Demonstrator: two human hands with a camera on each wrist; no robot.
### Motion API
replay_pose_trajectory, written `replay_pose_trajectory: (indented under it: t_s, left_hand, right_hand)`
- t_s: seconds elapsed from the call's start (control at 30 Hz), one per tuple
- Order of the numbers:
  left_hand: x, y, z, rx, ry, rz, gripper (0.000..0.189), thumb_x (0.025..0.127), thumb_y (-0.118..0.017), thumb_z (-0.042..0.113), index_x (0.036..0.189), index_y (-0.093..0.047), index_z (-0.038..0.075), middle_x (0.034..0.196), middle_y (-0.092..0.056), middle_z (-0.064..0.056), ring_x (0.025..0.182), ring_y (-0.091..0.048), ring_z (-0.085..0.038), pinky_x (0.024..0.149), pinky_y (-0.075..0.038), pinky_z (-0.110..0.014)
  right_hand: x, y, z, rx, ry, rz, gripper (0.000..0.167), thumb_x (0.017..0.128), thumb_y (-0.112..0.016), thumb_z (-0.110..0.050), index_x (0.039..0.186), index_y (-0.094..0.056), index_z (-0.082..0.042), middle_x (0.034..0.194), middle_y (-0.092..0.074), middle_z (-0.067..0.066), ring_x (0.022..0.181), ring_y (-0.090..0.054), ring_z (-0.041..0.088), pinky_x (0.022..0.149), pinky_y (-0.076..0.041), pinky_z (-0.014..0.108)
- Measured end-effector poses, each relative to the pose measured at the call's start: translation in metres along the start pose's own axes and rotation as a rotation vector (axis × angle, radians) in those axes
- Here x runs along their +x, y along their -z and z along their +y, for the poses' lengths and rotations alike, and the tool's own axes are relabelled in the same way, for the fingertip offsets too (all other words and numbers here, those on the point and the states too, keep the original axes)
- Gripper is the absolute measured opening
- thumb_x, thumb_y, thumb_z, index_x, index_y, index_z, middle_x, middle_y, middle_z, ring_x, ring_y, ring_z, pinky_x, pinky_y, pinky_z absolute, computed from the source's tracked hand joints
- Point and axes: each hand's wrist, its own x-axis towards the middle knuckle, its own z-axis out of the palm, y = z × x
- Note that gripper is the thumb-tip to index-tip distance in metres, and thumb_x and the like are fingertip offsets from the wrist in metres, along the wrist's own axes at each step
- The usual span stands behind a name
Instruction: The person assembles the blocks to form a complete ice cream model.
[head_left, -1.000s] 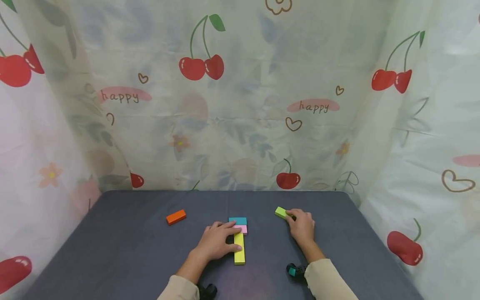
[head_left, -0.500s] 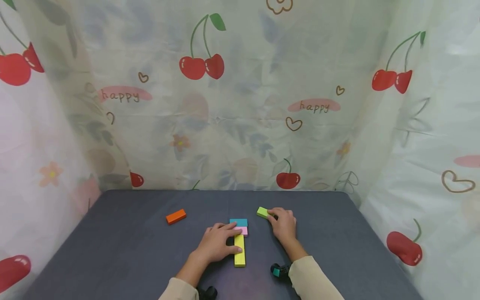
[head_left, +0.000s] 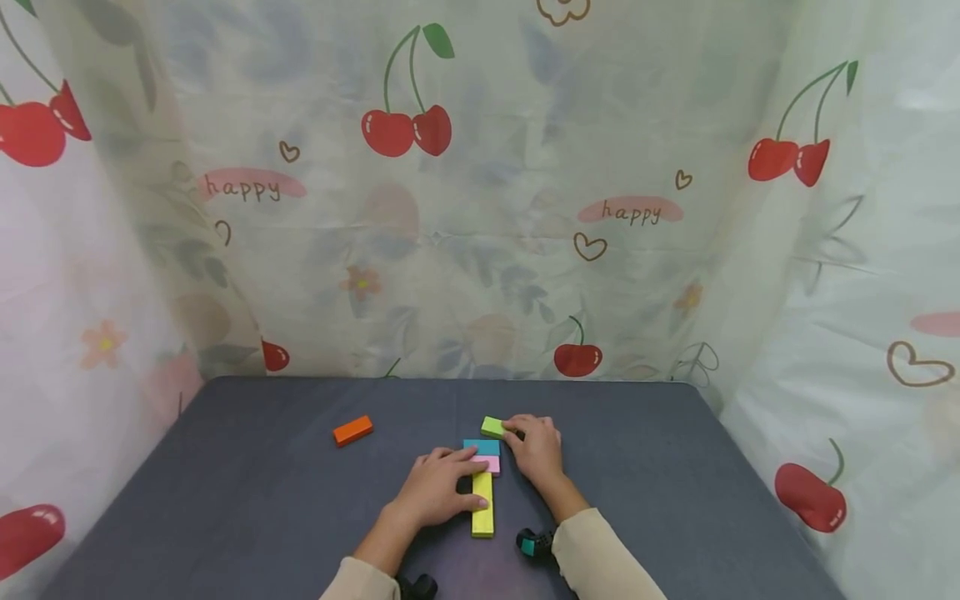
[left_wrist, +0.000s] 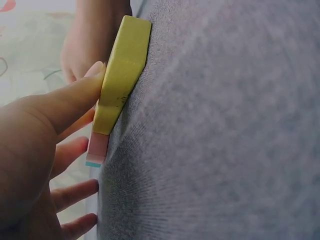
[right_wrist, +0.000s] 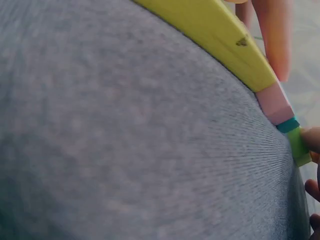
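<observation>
My right hand (head_left: 537,446) pinches the right end of a lime green block (head_left: 492,427) between thumb and fingers. This block lies crosswise just beyond a blue block (head_left: 482,447). Nearer me a pink block (head_left: 492,464) lies against the blue one, and a long yellow block (head_left: 483,521) runs from the pink one toward me. My left hand (head_left: 435,490) rests along the row's left side. Its thumb presses on the yellow block while its spread fingers reach over the pink and blue blocks. Fingers partly hide those two; in the left wrist view the thumb (left_wrist: 75,97) touches the yellow block.
An orange block (head_left: 352,431) lies apart on the dark grey tabletop (head_left: 285,500), left of the row. Curtains (head_left: 480,200) printed with cherries hang behind the table and at both sides. Black straps with a device (head_left: 534,543) are on the wrists.
My right hand has moved left with the lime green block, from the right of the row to just beyond the blue block. The left hand has kept its place on the row.
</observation>
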Motion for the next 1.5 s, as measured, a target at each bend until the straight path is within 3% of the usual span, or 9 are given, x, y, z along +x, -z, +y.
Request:
replay_pose_trajectory:
  t_s: [0.37, 1.07, 1.37, 1.5]
  left_hand:
    - [0.000, 0.001, 0.001, 0.001, -0.005, 0.000, 0.063, 0.082, -0.067, 0.060, 0.138, -0.057, 0.031, 0.148, -0.045, 0.002, 0.128, -0.042, -0.031, 0.098, -0.033, -0.059]
    - [-0.002, 0.001, 0.005, -0.002, 0.007, 0.005, 0.062, 0.083, -0.068, 0.057, 0.139, -0.057, 0.031, 0.147, -0.046, 0.000, 0.126, -0.043, -0.033, 0.098, -0.033, -0.059]
    - [-0.002, 0.002, 0.005, -0.011, 0.006, 0.005, 0.062, 0.083, -0.067, 0.057, 0.139, -0.057, 0.031, 0.148, -0.046, 0.000, 0.127, -0.042, -0.034, 0.098, -0.032, -0.060]
    - [-0.002, 0.002, 0.005, -0.007, 0.004, 0.004, 0.063, 0.083, -0.067, 0.058, 0.138, -0.057, 0.032, 0.148, -0.046, 0.001, 0.126, -0.043, -0.033, 0.098, -0.032, -0.060]
  right_hand:
    - [0.000, 0.000, -0.001, 0.101, 0.053, -0.099, 0.022, 0.089, -0.072, -0.026, 0.109, -0.077, -0.019, 0.111, -0.071, -0.003, 0.100, -0.055, 0.022, 0.092, -0.037, 0.054]
    - [0.004, 0.004, 0.002, 0.163, 0.147, -0.266, 0.028, 0.093, -0.066, -0.018, 0.121, -0.072, -0.014, 0.127, -0.064, 0.002, 0.114, -0.050, 0.028, 0.098, -0.029, 0.060]
    - [0.006, 0.007, 0.000, 0.124, 0.166, -0.295, 0.028, 0.095, -0.064, -0.019, 0.122, -0.071, -0.016, 0.129, -0.063, 0.001, 0.113, -0.049, 0.026, 0.099, -0.029, 0.058]
    - [0.009, 0.011, -0.005, 0.028, 0.219, -0.299, 0.026, 0.094, -0.065, -0.019, 0.119, -0.072, -0.017, 0.131, -0.061, 0.002, 0.117, -0.048, 0.028, 0.099, -0.031, 0.057]
